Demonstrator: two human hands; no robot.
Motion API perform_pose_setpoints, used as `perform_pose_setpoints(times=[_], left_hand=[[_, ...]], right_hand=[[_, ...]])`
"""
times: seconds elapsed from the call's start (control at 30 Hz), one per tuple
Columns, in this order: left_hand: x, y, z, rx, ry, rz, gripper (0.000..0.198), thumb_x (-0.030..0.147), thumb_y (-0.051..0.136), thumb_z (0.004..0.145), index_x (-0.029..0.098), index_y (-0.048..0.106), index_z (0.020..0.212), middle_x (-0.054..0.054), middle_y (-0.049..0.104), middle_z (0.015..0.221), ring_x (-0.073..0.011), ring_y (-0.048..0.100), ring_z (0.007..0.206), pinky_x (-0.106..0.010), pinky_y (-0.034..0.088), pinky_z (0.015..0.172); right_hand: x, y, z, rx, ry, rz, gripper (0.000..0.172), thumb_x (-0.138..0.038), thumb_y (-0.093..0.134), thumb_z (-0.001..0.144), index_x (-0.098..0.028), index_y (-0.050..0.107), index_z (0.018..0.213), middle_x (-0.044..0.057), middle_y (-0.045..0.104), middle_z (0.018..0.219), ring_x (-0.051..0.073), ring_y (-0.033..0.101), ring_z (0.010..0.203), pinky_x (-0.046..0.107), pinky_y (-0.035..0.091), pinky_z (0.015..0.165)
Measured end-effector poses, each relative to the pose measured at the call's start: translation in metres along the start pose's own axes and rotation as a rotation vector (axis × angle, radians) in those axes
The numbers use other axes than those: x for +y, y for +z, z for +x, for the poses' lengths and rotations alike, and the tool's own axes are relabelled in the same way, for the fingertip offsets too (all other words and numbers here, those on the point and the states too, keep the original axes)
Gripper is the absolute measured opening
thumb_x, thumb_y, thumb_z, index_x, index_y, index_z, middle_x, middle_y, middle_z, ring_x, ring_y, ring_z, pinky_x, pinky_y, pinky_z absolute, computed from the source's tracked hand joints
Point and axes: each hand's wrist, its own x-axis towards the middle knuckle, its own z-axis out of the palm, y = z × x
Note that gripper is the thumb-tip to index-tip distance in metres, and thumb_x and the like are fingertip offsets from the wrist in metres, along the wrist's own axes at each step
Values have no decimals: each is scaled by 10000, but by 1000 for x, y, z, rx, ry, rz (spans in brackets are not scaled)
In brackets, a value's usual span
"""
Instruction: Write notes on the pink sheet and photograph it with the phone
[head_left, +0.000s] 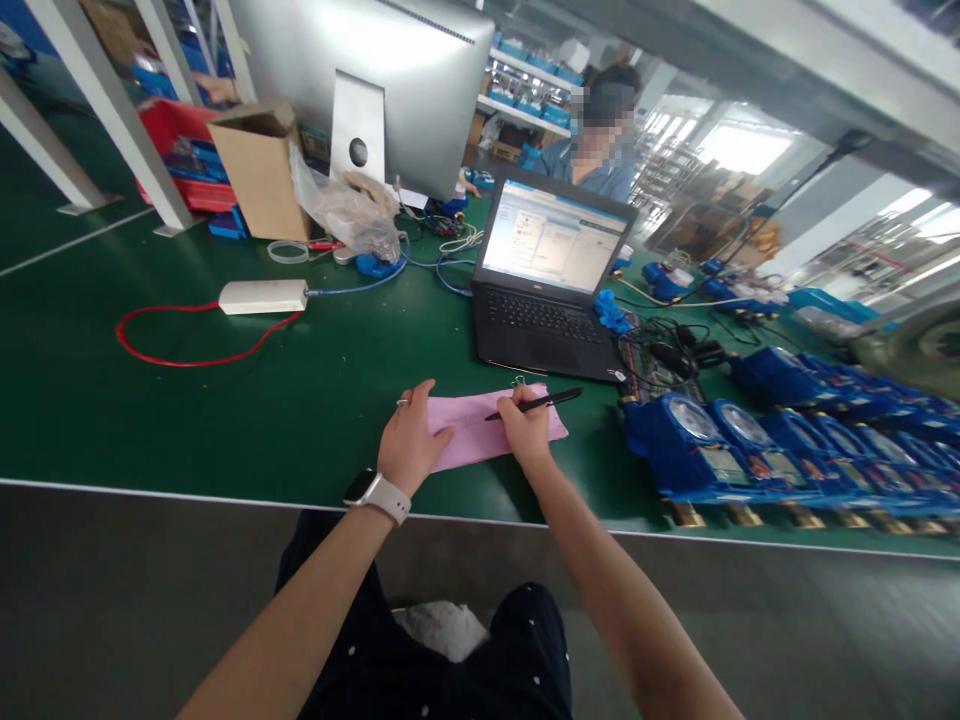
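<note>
A pink sheet of paper [469,425] lies on the green table [225,420] in front of me. My left hand [410,440] rests flat on the sheet's left end, fingers stretched out, a white watch on the wrist. My right hand [525,425] is closed on a black pen [541,402], its tip touching the pink paper near the middle. An open black laptop [551,280] with a lit screen stands just behind the paper.
A row of blue water meters [757,440] fills the right side. Behind stand a silver monitor [360,90], a cardboard box [259,165], a plastic bag [349,215] and a white box with a red cable [262,296]. Another person [600,130] sits across the table.
</note>
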Motion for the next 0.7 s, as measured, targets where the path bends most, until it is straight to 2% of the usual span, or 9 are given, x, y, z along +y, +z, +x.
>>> perform_pose_setpoints(times=[0.13,0.3,0.43,0.57,0.63,0.7], left_hand=[[-6,1,2,18,33,-12,645,213,691,740,121,393,1305,-153,513,1287,-288,531,1145,-421,442,972],[-9,-1,8,29,39,23,666,314,650,737,95,399,1313,-178,491,1310,-307,520,1149,-441,414,995],[-5,-7,12,-8,50,82,705,416,577,737,68,385,1320,-193,495,1294,-330,506,1160,-469,400,998],[-7,-14,13,-31,119,174,722,487,483,756,69,356,1331,-190,490,1283,-352,508,1145,-523,421,956],[-10,-14,9,9,124,253,739,505,505,711,70,407,1301,-193,543,1186,-374,523,1112,-515,461,907],[-11,-10,1,118,184,317,713,544,481,708,79,470,1249,-209,555,1118,-428,493,1124,-561,464,867]], right_hand=[[-2,1,-1,56,23,39,211,-263,467,582,-233,285,479,-77,292,455,107,315,513,255,278,522],[-6,5,-1,98,73,77,224,-210,484,612,-224,299,485,-76,312,469,108,356,539,237,300,530],[-9,6,-6,123,141,137,230,-185,536,634,-217,356,493,-83,350,457,105,393,524,222,310,507],[-14,4,-18,127,201,225,236,-215,585,675,-216,408,519,-84,404,442,107,436,478,215,333,469],[-15,2,-22,79,204,312,207,-279,600,716,-213,479,561,-77,460,467,112,473,494,219,372,498],[-17,1,-23,15,188,394,192,-336,612,738,-211,551,607,-68,510,514,117,504,533,229,411,550]])
